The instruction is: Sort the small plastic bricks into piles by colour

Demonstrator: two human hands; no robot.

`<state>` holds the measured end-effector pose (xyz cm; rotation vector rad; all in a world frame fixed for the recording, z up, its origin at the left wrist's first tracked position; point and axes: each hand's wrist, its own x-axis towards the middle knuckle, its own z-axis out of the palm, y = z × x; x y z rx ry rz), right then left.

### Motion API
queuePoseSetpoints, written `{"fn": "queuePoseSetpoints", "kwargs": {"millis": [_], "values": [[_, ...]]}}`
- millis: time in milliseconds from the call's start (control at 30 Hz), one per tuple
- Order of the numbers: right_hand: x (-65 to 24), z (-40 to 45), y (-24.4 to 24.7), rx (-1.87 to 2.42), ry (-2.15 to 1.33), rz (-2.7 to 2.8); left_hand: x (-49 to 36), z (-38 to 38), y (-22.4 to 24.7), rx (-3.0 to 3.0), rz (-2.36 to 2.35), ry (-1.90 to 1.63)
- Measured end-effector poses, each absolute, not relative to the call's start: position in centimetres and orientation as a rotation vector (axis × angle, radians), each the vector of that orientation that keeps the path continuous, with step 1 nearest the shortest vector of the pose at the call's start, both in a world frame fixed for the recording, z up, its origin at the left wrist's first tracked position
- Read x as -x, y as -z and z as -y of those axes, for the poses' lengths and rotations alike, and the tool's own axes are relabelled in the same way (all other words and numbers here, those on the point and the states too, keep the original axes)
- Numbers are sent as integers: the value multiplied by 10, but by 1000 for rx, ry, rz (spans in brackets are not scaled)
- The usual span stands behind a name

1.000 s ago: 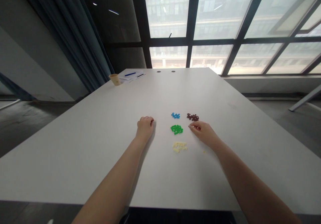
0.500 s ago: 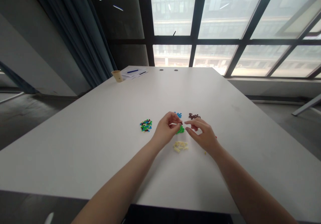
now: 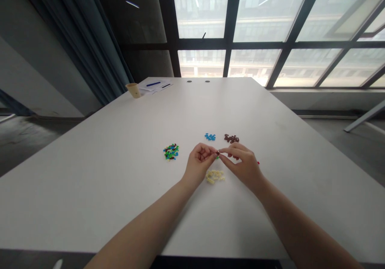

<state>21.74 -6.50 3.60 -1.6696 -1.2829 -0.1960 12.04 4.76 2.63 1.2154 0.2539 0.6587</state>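
Observation:
My left hand (image 3: 199,161) pinches a tiny dark brown toy brick (image 3: 218,153) between thumb and fingertips. From the other side, the thumb and index fingertip of my right hand (image 3: 244,162) close on the same brick. Just under the fingertips a bit of green pieces (image 3: 217,157) shows, the rest covered by my hands. Beyond them lie a small blue pile (image 3: 210,137) and a dark brown pile (image 3: 231,139). Nearer to me is a pale yellow pile (image 3: 215,176), and a red piece (image 3: 258,163) peeks out beside my right hand.
A mixed-colour pile of small bricks (image 3: 171,152) lies left of my hands on the white table (image 3: 120,188). At the far left corner stand a tan cup (image 3: 133,90) and papers (image 3: 155,86) with a blue pen (image 3: 153,84). Windows rise behind the table.
My right hand's fingertips, apart from the brick before, have come in to meet it. Both hands sit slightly lower and closer together, uncovering the blue pile. The view has shifted slightly.

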Motion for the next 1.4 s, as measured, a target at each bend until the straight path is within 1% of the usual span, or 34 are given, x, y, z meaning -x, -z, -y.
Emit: {"fn": "queuePoseSetpoints", "kwargs": {"millis": [267,533,633,733,833,967,1167,1267,1333,1400], "values": [[-216,64,-35,1673,181,1306,-122,-54,-10,-1150,-252,-630],[-223,65,-37,1700,215,1360,-124,-53,-12,-1212,-286,-646],[-250,71,-35,1816,257,1267,-125,-62,-13,-1307,-374,-689],[-289,81,-24,2053,268,1145,-124,-82,-14,-1483,-498,-742],[-318,88,-6,2298,224,1046,-119,-109,-18,-1728,-626,-789],[-329,83,10,2565,162,929,-110,-133,-21,-2139,-775,-838],[-325,75,12,2616,83,880,-111,-132,-18,-2300,-816,-777],[-324,77,10,2614,94,868,-106,-138,-22,-2307,-829,-824],[-324,79,10,2633,111,830,-98,-151,-24,-2331,-921,-826],[-323,80,10,2652,93,809,-87,-169,-25,-2373,-1097,-724]]}}
